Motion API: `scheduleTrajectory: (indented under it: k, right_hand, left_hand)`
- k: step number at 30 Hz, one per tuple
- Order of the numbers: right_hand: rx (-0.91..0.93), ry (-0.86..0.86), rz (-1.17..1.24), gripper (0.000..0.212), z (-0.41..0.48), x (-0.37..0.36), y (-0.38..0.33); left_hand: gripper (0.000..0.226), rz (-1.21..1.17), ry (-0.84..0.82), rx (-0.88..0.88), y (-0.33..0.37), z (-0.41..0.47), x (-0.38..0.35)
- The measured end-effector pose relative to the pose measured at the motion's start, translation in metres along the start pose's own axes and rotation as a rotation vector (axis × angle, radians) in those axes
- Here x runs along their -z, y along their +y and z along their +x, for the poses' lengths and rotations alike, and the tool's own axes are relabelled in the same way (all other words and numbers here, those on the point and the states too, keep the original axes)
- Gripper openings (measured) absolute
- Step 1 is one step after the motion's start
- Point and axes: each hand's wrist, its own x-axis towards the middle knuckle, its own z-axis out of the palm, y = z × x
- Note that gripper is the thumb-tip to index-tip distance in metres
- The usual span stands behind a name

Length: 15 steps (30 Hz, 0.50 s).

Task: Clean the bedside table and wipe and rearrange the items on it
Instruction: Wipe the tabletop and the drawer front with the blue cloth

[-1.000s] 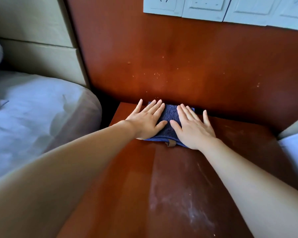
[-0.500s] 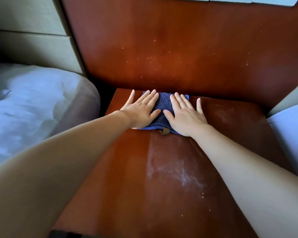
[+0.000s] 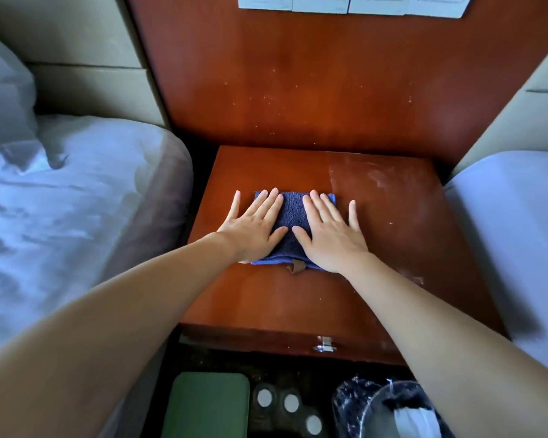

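The folded blue cloth lies flat on the left-centre of the table, pinned under both palms: the left hand and the right hand lie side by side on it with fingers straight and spread, pressing down and gripping nothing. It looks like soft, light terry that would bunch if shoved from one edge, so flat, even pressure suits it; on the glossy wood it should slide easily. To lift it, the near edge by the small brown tag seems the handiest place to pinch. A pale dusty patch shows on the right rear of the table. The wooden wall panel stops any stroke at the back, and a bed sits close on the left, another bed on the right. Below the front edge, a green case and a lined bin stand on the floor, where swept crumbs could fall.
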Motion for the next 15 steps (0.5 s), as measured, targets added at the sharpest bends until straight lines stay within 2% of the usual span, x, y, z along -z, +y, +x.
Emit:
scheduleTrajectory:
  k: [15]
  right_hand:
    - [-0.031, -0.051, 0.009, 0.07, -0.126, -0.009, -0.044]
  left_hand:
    - [0.069, -0.017, -0.043, -0.061, 0.034, -0.117, -0.024]
